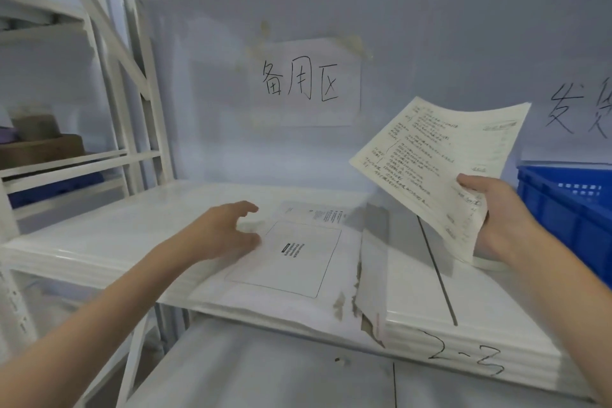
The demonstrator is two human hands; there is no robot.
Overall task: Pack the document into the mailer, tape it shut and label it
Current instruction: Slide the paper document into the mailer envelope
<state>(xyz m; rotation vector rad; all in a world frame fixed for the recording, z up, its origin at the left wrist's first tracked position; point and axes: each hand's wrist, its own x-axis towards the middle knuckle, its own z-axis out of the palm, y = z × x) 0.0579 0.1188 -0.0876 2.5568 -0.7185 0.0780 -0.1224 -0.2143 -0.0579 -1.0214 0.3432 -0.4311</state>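
Note:
A white mailer (298, 262) with a printed address box lies flat on the white shelf (132, 235), its torn flap edge on the right. My left hand (228, 228) reaches over the mailer's left end with fingers spread and relaxed, touching or just above it. My right hand (496, 212) grips the lower corner of a cream document (440, 156) covered in handwriting, held up in the air to the right of the mailer and tilted toward me.
A blue plastic crate (569, 205) stands at the right end of the shelf. A roll of tape (486, 263) peeks out beneath the document. Handwritten paper signs (308, 83) hang on the back wall. Cardboard boxes (39, 146) sit on the left rack.

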